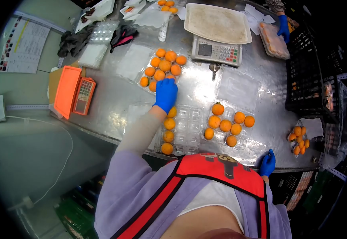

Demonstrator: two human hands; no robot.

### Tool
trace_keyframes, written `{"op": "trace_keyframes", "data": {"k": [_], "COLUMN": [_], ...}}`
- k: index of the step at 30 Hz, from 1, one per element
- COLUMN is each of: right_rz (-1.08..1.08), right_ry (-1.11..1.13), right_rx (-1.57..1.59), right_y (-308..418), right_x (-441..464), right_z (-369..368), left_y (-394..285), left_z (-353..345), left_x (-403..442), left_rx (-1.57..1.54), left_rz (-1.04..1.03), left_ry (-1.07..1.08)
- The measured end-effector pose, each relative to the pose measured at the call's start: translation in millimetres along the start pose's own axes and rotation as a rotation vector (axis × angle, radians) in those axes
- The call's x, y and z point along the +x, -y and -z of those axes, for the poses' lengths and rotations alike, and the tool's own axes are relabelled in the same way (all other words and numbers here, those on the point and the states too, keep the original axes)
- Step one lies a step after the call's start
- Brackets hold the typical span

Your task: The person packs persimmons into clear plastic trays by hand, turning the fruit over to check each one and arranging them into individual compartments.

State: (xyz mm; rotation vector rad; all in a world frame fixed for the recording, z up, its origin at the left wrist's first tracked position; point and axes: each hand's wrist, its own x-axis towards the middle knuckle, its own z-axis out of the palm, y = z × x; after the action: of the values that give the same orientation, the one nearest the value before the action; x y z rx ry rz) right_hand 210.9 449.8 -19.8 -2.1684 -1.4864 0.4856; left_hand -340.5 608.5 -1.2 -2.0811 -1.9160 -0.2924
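My left hand, in a blue glove, reaches over the near edge of a clear tray packed with orange fruits. Its fingers are curled down at a fruit there, partly covering it. Below my wrist a clear moulded tray has a column of orange fruits on its left side; its other hollows hold nothing. To the right, another clear tray holds several loosely spaced fruits. My right hand, also blue-gloved, rests at the table's front edge with its fingers extended, holding nothing.
A weighing scale stands at the back, and an orange scale at left. A black crate bounds the right side. Another person's gloved hand touches a wrapped pack. A small fruit pack sits right.
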Motion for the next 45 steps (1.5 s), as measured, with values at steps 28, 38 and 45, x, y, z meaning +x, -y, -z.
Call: {"op": "trace_keyframes", "data": {"k": [28,38,45], "right_rz": [0.025,0.023,0.009], "right_ry": [0.023,-0.006,-0.012], "right_rx": [-0.045,-0.038,-0.014], "right_y": [-16.0,-6.0,-13.1], "right_x": [2.1,1.2,3.0], "right_z": [-3.8,-1.8,-5.2], "left_y": [54.7,70.9,36.0], "left_z": [31.2,17.5,35.3], "left_x": [16.7,29.7,88.4], "left_rx": [-0.274,-0.303,-0.56], "left_rz": [0.406,0.4,0.384], "left_ry": [0.166,0.25,0.02]}}
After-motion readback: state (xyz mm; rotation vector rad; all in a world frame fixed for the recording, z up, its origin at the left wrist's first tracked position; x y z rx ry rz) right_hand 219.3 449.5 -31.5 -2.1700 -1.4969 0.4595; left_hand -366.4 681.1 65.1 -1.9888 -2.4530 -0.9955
